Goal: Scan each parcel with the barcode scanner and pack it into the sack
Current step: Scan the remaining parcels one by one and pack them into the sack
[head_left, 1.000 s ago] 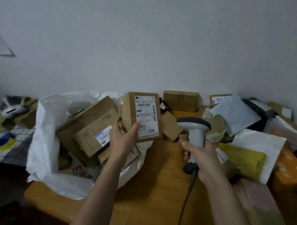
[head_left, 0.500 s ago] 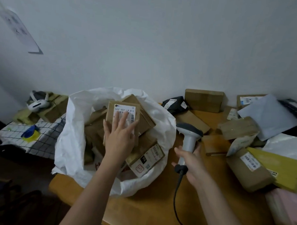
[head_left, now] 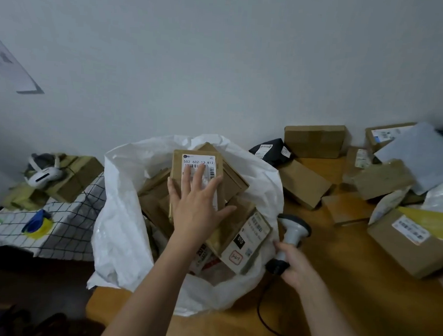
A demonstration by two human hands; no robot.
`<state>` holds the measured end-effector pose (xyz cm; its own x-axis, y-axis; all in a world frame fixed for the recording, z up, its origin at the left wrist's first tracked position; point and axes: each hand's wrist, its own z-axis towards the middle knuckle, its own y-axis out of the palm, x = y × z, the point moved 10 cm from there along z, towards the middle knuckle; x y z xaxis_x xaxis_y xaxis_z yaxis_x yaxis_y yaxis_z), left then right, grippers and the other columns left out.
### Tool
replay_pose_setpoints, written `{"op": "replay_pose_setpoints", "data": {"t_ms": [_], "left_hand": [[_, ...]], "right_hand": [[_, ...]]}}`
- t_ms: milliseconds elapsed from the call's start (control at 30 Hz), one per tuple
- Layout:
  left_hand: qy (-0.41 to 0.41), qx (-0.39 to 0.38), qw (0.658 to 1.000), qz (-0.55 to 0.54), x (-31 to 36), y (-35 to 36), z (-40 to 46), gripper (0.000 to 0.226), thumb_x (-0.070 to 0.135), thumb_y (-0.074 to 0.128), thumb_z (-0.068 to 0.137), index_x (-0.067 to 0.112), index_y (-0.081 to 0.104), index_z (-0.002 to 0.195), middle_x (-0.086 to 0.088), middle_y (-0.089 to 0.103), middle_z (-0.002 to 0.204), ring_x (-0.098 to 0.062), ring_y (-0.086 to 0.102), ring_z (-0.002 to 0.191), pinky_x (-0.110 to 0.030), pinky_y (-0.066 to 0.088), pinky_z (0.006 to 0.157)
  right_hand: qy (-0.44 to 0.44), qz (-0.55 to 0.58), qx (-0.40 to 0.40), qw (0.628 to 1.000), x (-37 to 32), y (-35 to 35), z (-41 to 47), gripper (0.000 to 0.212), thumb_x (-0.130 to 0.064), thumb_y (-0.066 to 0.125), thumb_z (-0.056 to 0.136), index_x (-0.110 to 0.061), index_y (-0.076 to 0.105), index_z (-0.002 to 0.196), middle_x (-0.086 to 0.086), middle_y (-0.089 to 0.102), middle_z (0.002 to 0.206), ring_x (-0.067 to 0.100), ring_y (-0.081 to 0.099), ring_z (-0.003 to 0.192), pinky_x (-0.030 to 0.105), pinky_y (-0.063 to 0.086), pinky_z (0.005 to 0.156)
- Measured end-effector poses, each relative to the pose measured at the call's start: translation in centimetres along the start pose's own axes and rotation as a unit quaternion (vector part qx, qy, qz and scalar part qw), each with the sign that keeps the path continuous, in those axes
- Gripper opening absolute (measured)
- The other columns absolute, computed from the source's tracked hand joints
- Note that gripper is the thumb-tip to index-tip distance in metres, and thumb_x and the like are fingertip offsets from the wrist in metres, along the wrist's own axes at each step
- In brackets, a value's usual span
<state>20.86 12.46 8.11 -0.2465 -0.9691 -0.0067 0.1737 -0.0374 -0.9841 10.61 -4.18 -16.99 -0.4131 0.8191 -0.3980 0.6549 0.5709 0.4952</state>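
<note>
Parcel laid on top of the load in the open sack.
Left hand (head_left: 197,209), fingers (head_left: 200,172) spread and straight, rests flat on the labelled parcel (head_left: 198,177) inside the white sack (head_left: 122,229). Just right of the sack, the right hand (head_left: 296,269) has its fingers curled round the barcode scanner (head_left: 292,232) above the table (head_left: 362,288); unscanned parcels (head_left: 405,238) lie farther right.

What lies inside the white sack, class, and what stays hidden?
The white sack holds stacked cardboard boxes; the top labelled box lies under the left hand's flat fingers. Whatever is beneath the boxes is covered.
</note>
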Motion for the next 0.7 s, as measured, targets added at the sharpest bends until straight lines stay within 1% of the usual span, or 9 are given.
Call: {"op": "replay_pose_setpoints", "data": {"t_ms": [67, 167, 233, 300, 367, 467, 533, 633, 700], "left_hand": [[0.003, 0.001, 1.0, -0.014, -0.5, 0.0, 0.0, 0.077, 0.081, 0.05, 0.076, 0.047, 0.031, 0.142, 0.005, 0.005, 0.163, -0.024, -0.015, 0.15, -0.058, -0.017, 0.114], [-0.001, -0.003, 0.999, -0.036, -1.6, -0.1, 0.2, 0.078, 0.081, 0.052, 0.073, 0.047, 0.033, 0.141, 0.006, 0.005, 0.162, -0.022, -0.015, 0.149, -0.058, -0.015, 0.114], [-0.004, -0.011, 0.998, -0.057, -2.0, -0.3, 0.4, 0.078, 0.085, 0.049, 0.071, 0.047, 0.037, 0.138, 0.007, 0.006, 0.162, -0.02, -0.015, 0.149, -0.058, -0.014, 0.114], [-0.016, -0.02, 0.996, -0.086, -2.4, -0.7, 0.5, 0.085, 0.093, 0.037, 0.063, 0.047, 0.043, 0.134, 0.007, 0.008, 0.162, -0.019, -0.013, 0.15, -0.059, -0.014, 0.113], [-0.026, -0.038, 0.993, -0.104, -2.8, -1.0, 0.4, 0.093, 0.097, 0.032, 0.054, 0.047, 0.045, 0.13, 0.008, 0.009, 0.161, -0.019, -0.012, 0.15, -0.061, -0.012, 0.113], [-0.032, -0.071, 0.991, -0.106, -3.6, -1.2, 0.4, 0.088, 0.092, 0.049, 0.057, 0.043, 0.047, 0.131, 0.008, 0.013, 0.159, -0.02, -0.007, 0.15, -0.065, -0.002, 0.115], [-0.035, -0.08, 0.991, -0.103, -3.9, -1.4, 0.0, 0.086, 0.09, 0.049, 0.061, 0.042, 0.049, 0.132, 0.007, 0.016, 0.158, -0.02, -0.004, 0.149, -0.065, 0.002, 0.114], [-0.045, -0.075, 0.991, -0.102, -4.1, -1.9, -0.8, 0.08, 0.088, 0.046, 0.068, 0.041, 0.051, 0.131, 0.007, 0.021, 0.156, -0.019, 0.002, 0.148, -0.064, 0.008, 0.115], [-0.05, -0.076, 0.991, -0.1, -4.2, -2.0, -1.4, 0.075, 0.085, 0.047, 0.072, 0.04, 0.052, 0.132, 0.006, 0.022, 0.156, -0.019, 0.004, 0.148, -0.063, 0.011, 0.115]], "right_hand": [[-0.01, -0.003, -0.015, 1.0, 0.0, 0.7, 0.0, 0.047, 0.001, 0.066, 0.082, -0.015, 0.051, 0.124, 0.023, 0.07, 0.106, 0.038, 0.071, 0.093, 0.052, 0.057, 0.077], [-0.073, -0.025, -0.033, 0.996, -2.5, 1.8, -1.0, 0.058, 0.006, 0.068, 0.081, -0.016, 0.048, 0.131, 0.021, 0.066, 0.116, 0.039, 0.067, 0.1, 0.056, 0.055, 0.086], [-0.132, -0.043, -0.044, 0.989, -5.1, 2.8, -2.6, 0.061, 0.008, 0.071, 0.079, -0.016, 0.049, 0.13, 0.018, 0.067, 0.115, 0.037, 0.067, 0.1, 0.053, 0.056, 0.083], [-0.183, -0.066, -0.055, 0.979, -7.6, 3.9, -4.7, 0.066, 0.007, 0.074, 0.076, -0.02, 0.05, 0.131, 0.015, 0.068, 0.113, 0.033, 0.068, 0.099, 0.05, 0.057, 0.08], [-0.225, -0.098, -0.075, 0.967, -9.6, 5.4, -6.9, 0.073, 0.005, 0.076, 0.074, -0.027, 0.047, 0.134, 0.011, 0.067, 0.116, 0.031, 0.067, 0.103, 0.051, 0.055, 0.085], [-0.28, -0.13, -0.113, 0.944, -11.9, 7.7, -10.5, 0.063, -0.006, 0.08, 0.072, -0.037, 0.053, 0.119, 0.007, 0.067, 0.115, 0.026, 0.066, 0.103, 0.046, 0.056, 0.083], [-0.316, -0.138, -0.12, 0.931, -12.9, 8.7, -12.5, 0.056, -0.016, 0.081, 0.066, -0.042, 0.055, 0.108, 0.002, 0.067, 0.111, 0.021, 0.066, 0.101, 0.04, 0.057, 0.079], [-0.366, -0.145, -0.118, 0.912, -13.6, 9.3, -14.4, 0.056, -0.017, 0.081, 0.072, -0.046, 0.054, 0.11, -0.002, 0.064, 0.116, 0.017, 0.064, 0.104, 0.04, 0.056, 0.085], [-0.383, -0.144, -0.121, 0.904, -13.5, 9.6, -15.1, 0.054, -0.017, 0.081, 0.075, -0.049, 0.052, 0.108, -0.004, 0.063, 0.116, 0.013, 0.065, 0.101, 0.034, 0.058, 0.079]]}}
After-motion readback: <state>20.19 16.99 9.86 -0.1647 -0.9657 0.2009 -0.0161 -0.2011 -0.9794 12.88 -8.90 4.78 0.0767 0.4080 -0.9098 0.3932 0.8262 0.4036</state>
